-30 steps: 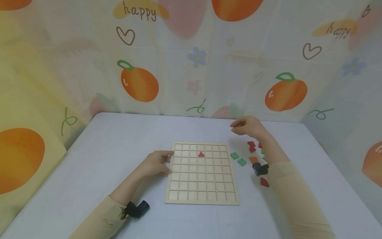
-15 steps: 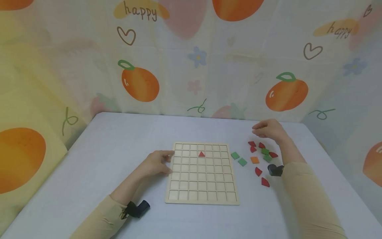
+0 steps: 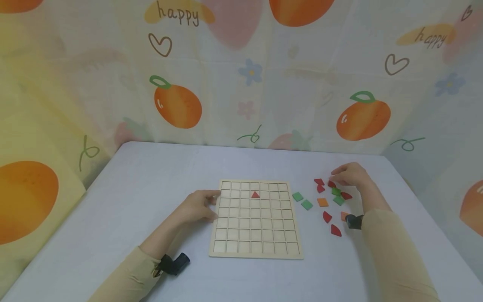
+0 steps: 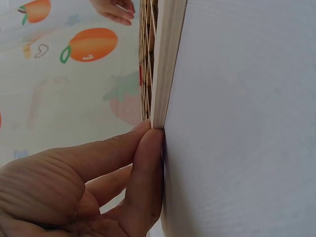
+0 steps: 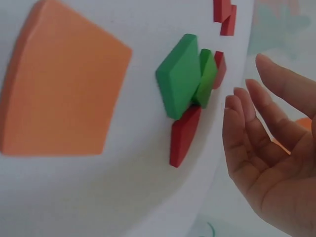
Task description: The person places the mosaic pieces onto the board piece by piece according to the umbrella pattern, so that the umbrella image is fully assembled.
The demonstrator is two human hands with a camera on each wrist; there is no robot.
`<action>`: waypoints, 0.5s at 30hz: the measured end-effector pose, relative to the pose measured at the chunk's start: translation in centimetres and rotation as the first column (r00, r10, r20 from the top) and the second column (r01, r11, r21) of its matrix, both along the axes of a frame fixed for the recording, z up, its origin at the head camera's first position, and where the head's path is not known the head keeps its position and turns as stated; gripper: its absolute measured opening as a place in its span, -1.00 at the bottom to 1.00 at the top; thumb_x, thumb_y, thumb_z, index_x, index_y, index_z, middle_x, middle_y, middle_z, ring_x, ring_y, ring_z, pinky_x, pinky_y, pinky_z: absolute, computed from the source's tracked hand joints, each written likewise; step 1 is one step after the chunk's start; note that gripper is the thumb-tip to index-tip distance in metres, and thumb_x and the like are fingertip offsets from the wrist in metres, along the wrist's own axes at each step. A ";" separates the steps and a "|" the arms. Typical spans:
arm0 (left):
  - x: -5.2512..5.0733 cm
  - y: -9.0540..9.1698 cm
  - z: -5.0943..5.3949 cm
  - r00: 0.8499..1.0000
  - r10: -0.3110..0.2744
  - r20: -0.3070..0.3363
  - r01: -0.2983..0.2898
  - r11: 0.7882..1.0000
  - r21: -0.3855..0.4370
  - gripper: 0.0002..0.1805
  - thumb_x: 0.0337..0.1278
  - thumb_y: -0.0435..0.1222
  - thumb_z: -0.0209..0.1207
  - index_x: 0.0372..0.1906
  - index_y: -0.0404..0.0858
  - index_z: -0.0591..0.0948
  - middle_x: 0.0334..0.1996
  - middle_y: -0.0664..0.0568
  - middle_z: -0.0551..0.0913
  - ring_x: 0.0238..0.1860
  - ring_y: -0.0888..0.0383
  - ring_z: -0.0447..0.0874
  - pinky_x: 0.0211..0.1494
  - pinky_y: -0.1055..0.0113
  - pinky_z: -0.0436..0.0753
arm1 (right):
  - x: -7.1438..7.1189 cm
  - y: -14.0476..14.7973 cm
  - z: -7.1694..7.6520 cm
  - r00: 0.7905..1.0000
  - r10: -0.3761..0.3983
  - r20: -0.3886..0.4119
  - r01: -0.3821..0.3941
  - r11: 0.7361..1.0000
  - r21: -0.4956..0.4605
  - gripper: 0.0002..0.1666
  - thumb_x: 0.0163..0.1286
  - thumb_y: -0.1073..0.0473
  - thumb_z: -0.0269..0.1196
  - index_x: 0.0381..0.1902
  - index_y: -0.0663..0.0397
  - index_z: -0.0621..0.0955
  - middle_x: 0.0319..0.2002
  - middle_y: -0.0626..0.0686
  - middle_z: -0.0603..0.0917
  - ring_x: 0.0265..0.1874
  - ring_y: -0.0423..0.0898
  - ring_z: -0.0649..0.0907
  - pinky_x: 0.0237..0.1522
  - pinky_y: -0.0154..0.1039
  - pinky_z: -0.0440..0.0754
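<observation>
My left hand [image 3: 195, 206] touches the left edge of a square-gridded wooden board [image 3: 258, 256] with thumb and forefinger. In the left wrist view, those fingertips meet the side of the board [image 4: 167, 69]. One red triangle piece [image 3: 255, 194] lies in the board's second row. My right hand [image 3: 351, 174] hovers at the far side of the loose pieces, fingertips just over a red piece [image 3: 331, 184]. The right wrist view has this hand [image 5: 276, 148] with thumb and fingers apart, nothing between them, beside green pieces [image 5: 180, 76] and a red quarter-round piece [image 5: 185, 136].
Right of the board lie two green squares [image 3: 307, 204], an orange square [image 3: 322, 202], and red quarter-round pieces [image 3: 336, 230]. Another orange piece [image 3: 344, 216] is partly hidden by the right wrist camera [image 3: 354, 221]. A patterned cloth [image 3: 222, 84] hangs behind the table.
My right hand has moved right and then down toward the loose pieces, uncovering several that its arm had hidden. The left hand has stayed at the board's edge.
</observation>
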State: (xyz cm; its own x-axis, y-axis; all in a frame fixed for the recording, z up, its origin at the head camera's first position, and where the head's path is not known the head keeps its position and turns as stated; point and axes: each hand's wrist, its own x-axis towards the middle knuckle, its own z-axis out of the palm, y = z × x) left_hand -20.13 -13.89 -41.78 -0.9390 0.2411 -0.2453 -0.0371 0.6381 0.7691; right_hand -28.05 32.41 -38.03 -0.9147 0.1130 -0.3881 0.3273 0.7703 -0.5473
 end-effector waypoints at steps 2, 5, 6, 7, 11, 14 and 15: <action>0.0 0.0 0.0 1.000 -0.001 0.001 0.001 1.000 0.003 -0.12 -0.25 -0.48 0.40 0.39 -0.28 0.43 -0.08 -0.10 0.61 -0.51 0.20 0.47 -0.40 0.38 0.51 | 0.1 0.2 -0.3 1.000 0.004 0.019 -0.004 1.000 0.007 -0.35 0.36 -0.05 0.26 0.25 0.25 0.47 0.22 0.32 0.46 0.09 0.16 0.51 0.25 0.04 0.55; 0.0 0.0 -0.1 1.000 -0.001 0.006 0.001 1.000 0.007 -0.12 -0.23 -0.48 0.40 0.39 -0.28 0.42 -0.07 -0.11 0.61 -0.51 0.21 0.50 -0.39 0.38 0.53 | 0.1 0.3 -0.6 0.999 0.012 0.039 -0.013 1.000 0.019 -0.34 0.34 -0.05 0.28 0.23 0.27 0.48 0.17 0.33 0.48 0.06 0.16 0.51 0.22 0.05 0.55; 0.0 0.0 -0.1 1.000 0.000 0.007 0.000 1.000 0.008 -0.12 -0.23 -0.48 0.40 0.39 -0.28 0.42 -0.06 -0.11 0.61 -0.51 0.21 0.51 -0.38 0.39 0.54 | 0.0 0.3 -0.6 0.999 0.014 0.042 -0.015 1.000 0.024 -0.34 0.33 -0.05 0.29 0.22 0.28 0.48 0.15 0.33 0.49 0.04 0.15 0.51 0.21 0.04 0.56; 0.0 0.0 -0.1 1.000 0.000 0.006 0.000 1.000 0.007 -0.12 -0.23 -0.48 0.40 0.39 -0.28 0.42 -0.06 -0.11 0.61 -0.51 0.21 0.51 -0.38 0.39 0.53 | 0.0 0.2 -0.7 0.999 0.019 0.040 -0.020 0.999 0.030 -0.34 0.33 -0.04 0.29 0.21 0.30 0.48 0.13 0.33 0.49 0.03 0.15 0.51 0.19 0.03 0.57; 0.0 -0.1 -0.1 1.000 0.003 0.007 -0.003 1.000 0.009 -0.12 -0.24 -0.48 0.40 0.39 -0.28 0.42 -0.06 -0.11 0.61 -0.51 0.21 0.50 -0.38 0.39 0.53 | 0.0 0.1 -1.2 0.999 0.033 0.014 -0.033 0.998 0.058 -0.37 0.31 0.00 0.32 0.17 0.34 0.50 0.08 0.33 0.51 -0.04 0.13 0.53 0.12 -0.03 0.61; 0.0 -0.1 -0.1 1.000 0.003 0.006 -0.003 1.000 0.013 -0.12 -0.24 -0.48 0.40 0.39 -0.27 0.42 -0.06 -0.11 0.61 -0.51 0.21 0.48 -0.38 0.38 0.52 | 0.1 0.1 -1.4 0.999 0.036 -0.007 -0.036 0.997 0.068 -0.40 0.29 0.02 0.34 0.12 0.35 0.52 0.06 0.33 0.53 -0.08 0.11 0.54 0.09 -0.06 0.63; 0.0 -0.1 0.0 1.000 0.002 0.005 -0.002 1.000 0.014 -0.12 -0.24 -0.48 0.40 0.40 -0.27 0.42 -0.06 -0.11 0.60 -0.51 0.21 0.47 -0.38 0.38 0.52 | 0.1 0.1 -1.4 0.999 0.037 -0.009 -0.036 0.997 0.070 -0.41 0.29 0.03 0.34 0.11 0.35 0.53 0.05 0.33 0.54 -0.09 0.10 0.55 0.07 -0.07 0.63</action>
